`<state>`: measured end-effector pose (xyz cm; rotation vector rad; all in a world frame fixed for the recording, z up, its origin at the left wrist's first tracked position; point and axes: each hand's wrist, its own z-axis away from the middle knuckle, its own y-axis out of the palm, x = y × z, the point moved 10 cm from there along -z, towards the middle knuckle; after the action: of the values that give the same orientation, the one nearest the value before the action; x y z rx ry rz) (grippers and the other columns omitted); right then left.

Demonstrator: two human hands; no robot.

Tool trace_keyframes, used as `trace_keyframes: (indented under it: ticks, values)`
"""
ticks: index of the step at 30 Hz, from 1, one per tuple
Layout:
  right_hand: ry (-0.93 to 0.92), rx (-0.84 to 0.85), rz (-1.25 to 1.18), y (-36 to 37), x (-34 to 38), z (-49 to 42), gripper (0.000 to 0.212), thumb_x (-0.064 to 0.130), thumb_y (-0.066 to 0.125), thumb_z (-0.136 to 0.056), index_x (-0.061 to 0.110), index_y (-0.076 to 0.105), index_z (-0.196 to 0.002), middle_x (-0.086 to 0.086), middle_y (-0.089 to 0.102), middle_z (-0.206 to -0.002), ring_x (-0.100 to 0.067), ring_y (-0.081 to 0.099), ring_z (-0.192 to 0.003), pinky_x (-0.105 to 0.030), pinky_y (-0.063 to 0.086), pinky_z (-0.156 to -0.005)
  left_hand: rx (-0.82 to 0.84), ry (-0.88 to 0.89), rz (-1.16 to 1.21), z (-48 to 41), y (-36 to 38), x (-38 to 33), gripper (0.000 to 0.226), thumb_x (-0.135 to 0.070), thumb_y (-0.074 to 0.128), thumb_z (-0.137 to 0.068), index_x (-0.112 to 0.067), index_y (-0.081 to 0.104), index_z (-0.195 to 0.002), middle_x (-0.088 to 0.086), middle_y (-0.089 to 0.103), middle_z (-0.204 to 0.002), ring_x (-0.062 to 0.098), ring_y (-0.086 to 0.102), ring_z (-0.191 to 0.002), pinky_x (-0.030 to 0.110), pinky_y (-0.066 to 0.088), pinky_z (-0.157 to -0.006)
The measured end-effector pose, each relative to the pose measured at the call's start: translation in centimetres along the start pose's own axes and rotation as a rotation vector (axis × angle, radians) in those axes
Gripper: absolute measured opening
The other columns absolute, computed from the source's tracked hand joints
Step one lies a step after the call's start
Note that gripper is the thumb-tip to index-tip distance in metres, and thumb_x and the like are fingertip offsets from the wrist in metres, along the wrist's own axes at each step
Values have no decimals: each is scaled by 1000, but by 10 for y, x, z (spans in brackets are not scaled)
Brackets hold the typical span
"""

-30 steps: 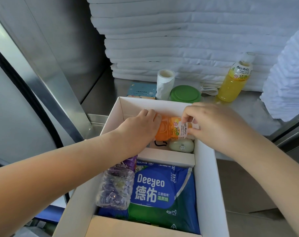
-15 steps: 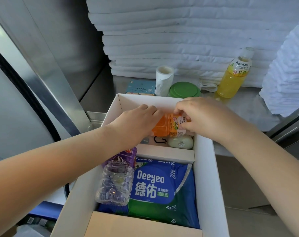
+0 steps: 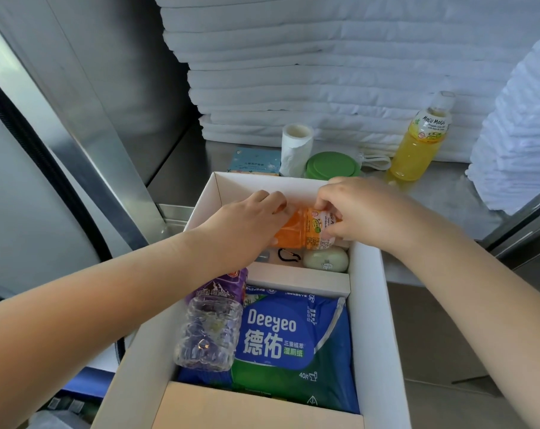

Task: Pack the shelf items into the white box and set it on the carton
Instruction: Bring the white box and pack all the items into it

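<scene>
The white box (image 3: 369, 305) stands open below me, split by a white divider (image 3: 296, 281). In its far compartment an orange juice bottle (image 3: 304, 229) lies on its side, with my left hand (image 3: 247, 227) on its base end and my right hand (image 3: 361, 209) gripping its cap end. Below it lie a pale green egg-shaped case (image 3: 326, 260) and a black clip (image 3: 289, 255). In the near compartment a clear water bottle with a purple label (image 3: 213, 323) lies beside a blue wet-wipes pack (image 3: 293, 345).
On the steel shelf (image 3: 442, 193) behind the box stand a yellow juice bottle (image 3: 418, 144), a green lid (image 3: 333, 165), a white paper roll (image 3: 295, 148) and a small blue packet (image 3: 256, 162). Stacked white linens (image 3: 324, 72) fill the back and right.
Both hands have lowered the orange bottle slightly deeper into the far compartment. The view has shifted a little; the other items have not moved.
</scene>
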<state>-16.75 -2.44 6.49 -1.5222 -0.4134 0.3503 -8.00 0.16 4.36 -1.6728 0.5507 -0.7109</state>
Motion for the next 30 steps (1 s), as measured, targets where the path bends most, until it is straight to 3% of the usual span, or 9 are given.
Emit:
trace_keyframes:
  ticks: [2, 5, 8, 11, 14, 19, 26, 28, 30]
  values:
    - [-14, 10, -26, 0, 1, 2, 36, 35, 74, -76, 24, 60, -107, 13, 44, -87, -10, 45, -78, -28, 32, -62, 3, 14, -35, 2, 2, -3, 62, -33, 47, -96, -17, 14, -146, -1, 31, -136, 17, 39, -117, 28, 44, -87]
    - [-30, -40, -179, -16, -3, 12, 29, 40, 67, -78, 27, 62, -103, 12, 55, -94, -7, 56, -81, -31, 48, -71, -3, 7, -29, 4, 0, -3, 66, -34, 46, -96, -16, 10, -148, -1, 29, -142, 17, 39, -122, 30, 41, -95]
    - [53, -320, -359, -58, -36, 24, 21, 36, 60, -80, 26, 64, -99, 13, 62, -95, -6, 63, -82, -32, 53, -74, -19, 10, -25, 5, -3, -4, 72, -31, 51, -94, -17, 7, -149, 0, 25, -146, 18, 37, -127, 32, 38, -100]
    - [192, -494, -255, -77, -83, 35, 19, 22, 62, -85, 23, 62, -105, 5, 59, -106, -12, 59, -92, -29, 44, -75, 7, 42, -27, 2, 1, -9, 74, -25, 52, -92, -19, 5, -149, -1, 22, -148, 17, 34, -129, 33, 34, -105]
    - [344, -492, -98, -71, -123, 35, 28, 17, 60, -87, 17, 58, -115, -5, 52, -120, -23, 48, -113, -34, 40, -84, 14, 57, -29, -2, 2, -11, 72, -26, 50, -93, -20, 6, -149, -3, 22, -148, 16, 33, -130, 33, 32, -106]
    - [447, -519, -33, -62, -156, 32, 42, 12, 60, -85, 11, 51, -127, -11, 40, -137, -31, 33, -126, -42, 40, -91, 24, 60, -7, -4, 4, -13, 69, -30, 47, -94, -20, 7, -149, -2, 22, -149, 16, 32, -132, 34, 30, -108]
    - [522, -492, 36, -60, -185, 10, 65, 13, 55, -89, 12, 25, -146, -11, 1, -158, -32, 2, -144, -47, 35, -102, 26, 81, 57, -6, -4, -19, 64, -37, 42, -96, -23, 9, -149, -6, 20, -150, 12, 28, -134, 32, 27, -110]
    - [570, -467, -13, -62, -202, 3, 66, 16, 51, -92, 13, 18, -149, -11, 0, -158, -32, 3, -144, -48, 31, -105, 25, 83, 71, -8, -6, -20, 62, -37, 40, -97, -24, 9, -149, -7, 20, -150, 11, 28, -134, 31, 27, -110]
    - [576, -433, -65, -60, -212, -5, 61, 16, 47, -94, 10, 20, -148, -12, 12, -156, -34, 21, -140, -47, 34, -105, 23, 77, 80, -9, -7, -18, 61, -37, 37, -97, -26, 7, -149, -8, 18, -151, 10, 25, -135, 29, 25, -109]
